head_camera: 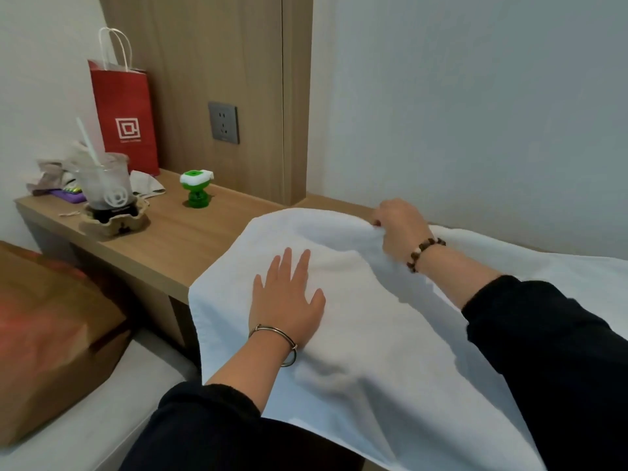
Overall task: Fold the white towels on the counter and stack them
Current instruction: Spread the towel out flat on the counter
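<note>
A large white towel (356, 334) is spread over the wooden counter (176, 239), its near edge hanging off the front. My left hand (289, 297) lies flat on the towel's middle with fingers spread, pressing it down. My right hand (397, 229) grips the towel's far edge and lifts it slightly off the surface. More white cloth (560, 277) lies to the right, under my right forearm.
On the counter's left stand a red paper bag (124, 117), a plastic cup with a straw (103, 185) in a cardboard holder, and a small green device (196, 188). A wall socket (223, 122) is behind. A brown paper bag (51, 331) sits lower left.
</note>
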A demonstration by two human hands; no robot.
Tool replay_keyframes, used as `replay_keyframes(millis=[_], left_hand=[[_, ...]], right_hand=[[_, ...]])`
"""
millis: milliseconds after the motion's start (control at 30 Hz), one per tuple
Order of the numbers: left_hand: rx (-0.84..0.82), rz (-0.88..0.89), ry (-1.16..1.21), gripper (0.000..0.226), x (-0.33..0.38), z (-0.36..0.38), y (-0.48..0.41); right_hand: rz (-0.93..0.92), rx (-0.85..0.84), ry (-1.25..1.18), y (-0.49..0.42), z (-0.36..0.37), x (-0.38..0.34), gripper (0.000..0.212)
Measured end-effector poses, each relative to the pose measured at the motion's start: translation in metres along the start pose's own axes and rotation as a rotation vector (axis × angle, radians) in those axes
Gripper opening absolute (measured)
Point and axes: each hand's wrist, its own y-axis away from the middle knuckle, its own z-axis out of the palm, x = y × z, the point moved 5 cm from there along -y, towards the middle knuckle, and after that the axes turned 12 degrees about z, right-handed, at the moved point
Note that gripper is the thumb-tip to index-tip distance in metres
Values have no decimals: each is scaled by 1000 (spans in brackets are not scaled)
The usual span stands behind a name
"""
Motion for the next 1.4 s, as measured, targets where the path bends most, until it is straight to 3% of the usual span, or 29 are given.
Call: replay_keyframes(millis=[67,133,233,300,367,433,600,767,933,1033,1200,1267,1400], left_hand=[[95,24,11,76,2,-6,4],[139,59,-8,84,5,-9,6],[110,125,-74,84,8,-8,6],[50,167,-97,78,9,-4,4],[-20,190,-101,67,8,1,1],[-66,190,-84,61,7,3,-1],[-94,169,-55,59,7,3,0],[-105,159,-28,59,9,1,0],[-105,160,-24,60,9,0,0],[-121,148,-17,61,8,2,-1],[-130,140,-16,63,7,3,-1],[-132,139,-11,63,7,3,-1],[-157,147,-22,58,8,4,0]], right_hand=[[-231,-76,-55,37,3,-12,20],[-286,-320,-90,66,14,-14,14],[-132,-710,-220,74,19,-4,7],[21,-809,-365,65,15,-4,17],[172,-712,-451,46,18,-6,24],[281,-615,-392,29,25,-10,22],[414,-773,-193,13,47,-24,47],[416,-713,-310,3,52,-30,23],[451,-643,-390,-4,49,-33,26],[388,-634,-429,-8,50,-39,11],[382,-503,-609,-10,49,-47,7],[394,-396,-539,-14,47,-47,14],[423,-279,-116,-31,26,-46,28]])
